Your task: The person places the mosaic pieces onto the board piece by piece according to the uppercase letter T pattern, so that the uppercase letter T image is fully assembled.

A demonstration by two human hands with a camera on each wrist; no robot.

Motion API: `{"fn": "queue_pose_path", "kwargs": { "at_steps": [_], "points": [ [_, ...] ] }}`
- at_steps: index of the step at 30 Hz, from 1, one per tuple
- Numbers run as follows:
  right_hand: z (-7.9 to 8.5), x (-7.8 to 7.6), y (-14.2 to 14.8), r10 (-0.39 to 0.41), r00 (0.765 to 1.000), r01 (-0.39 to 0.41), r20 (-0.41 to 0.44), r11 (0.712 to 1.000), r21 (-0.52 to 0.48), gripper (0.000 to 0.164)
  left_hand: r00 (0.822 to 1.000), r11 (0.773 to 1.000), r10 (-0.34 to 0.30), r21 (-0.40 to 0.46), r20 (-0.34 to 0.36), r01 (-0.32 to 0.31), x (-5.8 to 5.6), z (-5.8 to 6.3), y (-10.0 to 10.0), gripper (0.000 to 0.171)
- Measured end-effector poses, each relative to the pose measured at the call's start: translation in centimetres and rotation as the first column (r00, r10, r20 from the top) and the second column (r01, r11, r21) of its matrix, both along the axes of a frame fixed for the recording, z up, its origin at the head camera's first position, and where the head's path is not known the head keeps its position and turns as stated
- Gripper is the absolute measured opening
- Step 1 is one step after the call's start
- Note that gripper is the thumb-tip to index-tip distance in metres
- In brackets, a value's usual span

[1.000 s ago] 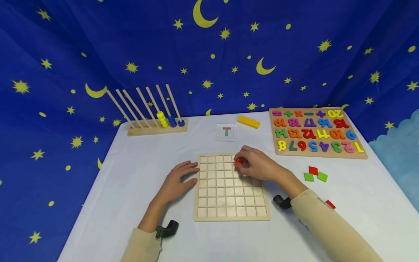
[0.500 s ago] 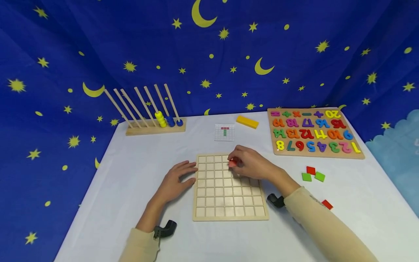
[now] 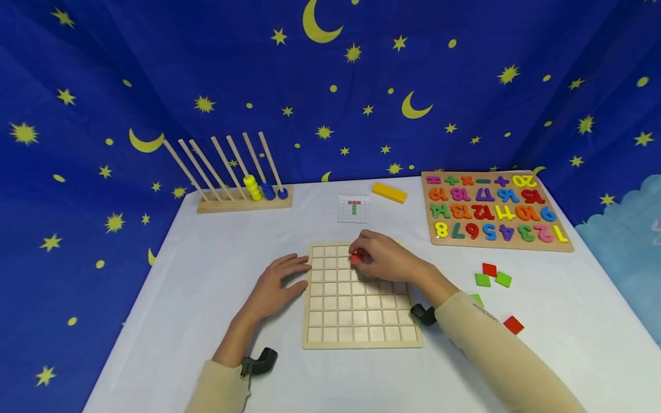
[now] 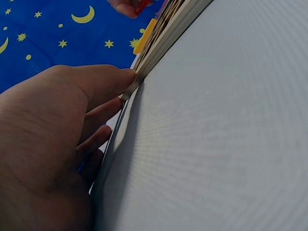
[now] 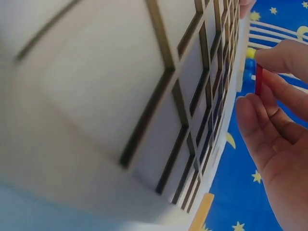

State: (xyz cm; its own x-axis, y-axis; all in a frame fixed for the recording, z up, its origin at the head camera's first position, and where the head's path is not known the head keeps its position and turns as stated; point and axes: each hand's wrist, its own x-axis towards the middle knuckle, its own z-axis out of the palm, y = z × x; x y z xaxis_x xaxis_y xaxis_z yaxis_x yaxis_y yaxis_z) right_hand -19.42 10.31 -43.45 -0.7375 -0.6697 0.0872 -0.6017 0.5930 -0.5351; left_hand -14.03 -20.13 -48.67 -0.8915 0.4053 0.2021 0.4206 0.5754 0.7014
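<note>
A wooden grid board [image 3: 358, 318] with square cells lies on the white table. My left hand [image 3: 273, 289] rests beside it, fingers spread and straight. In the left wrist view the left hand's thumb and fingertips [image 4: 129, 76] touch the board's side edge. Over the upper part of the grid, my right hand [image 3: 384, 258] pinches a red square tile [image 3: 356, 260] between thumb and fingers. The right wrist view shows that red tile [image 5: 259, 79] edge-on, held above the grid. The right hand covers the board's upper right cells.
Behind the board lies a card [image 3: 354, 209] with a red and green T pattern. A yellow block [image 3: 389, 193], a bead abacus [image 3: 245, 203] and a number puzzle [image 3: 498, 212] stand farther back. Several loose tiles lie right, including a red tile [image 3: 513, 325] and a green tile [image 3: 482, 280].
My right hand has moved left over the grid with the red tile. A green tile has come into sight beside the right sleeve. The left hand keeps its place at the board's edge.
</note>
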Motion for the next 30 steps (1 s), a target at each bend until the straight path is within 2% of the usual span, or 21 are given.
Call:
{"fn": "queue_pose_path", "kwargs": {
  "at_steps": [30],
  "points": [
    [-0.7,-1.0,-2.7,0.034,0.999,-0.035,0.025,0.999,0.040,0.023,1.000,1.000,0.018,-0.005,0.001,-0.018,0.0,-0.1,0.1,0.036]
  ]
}}
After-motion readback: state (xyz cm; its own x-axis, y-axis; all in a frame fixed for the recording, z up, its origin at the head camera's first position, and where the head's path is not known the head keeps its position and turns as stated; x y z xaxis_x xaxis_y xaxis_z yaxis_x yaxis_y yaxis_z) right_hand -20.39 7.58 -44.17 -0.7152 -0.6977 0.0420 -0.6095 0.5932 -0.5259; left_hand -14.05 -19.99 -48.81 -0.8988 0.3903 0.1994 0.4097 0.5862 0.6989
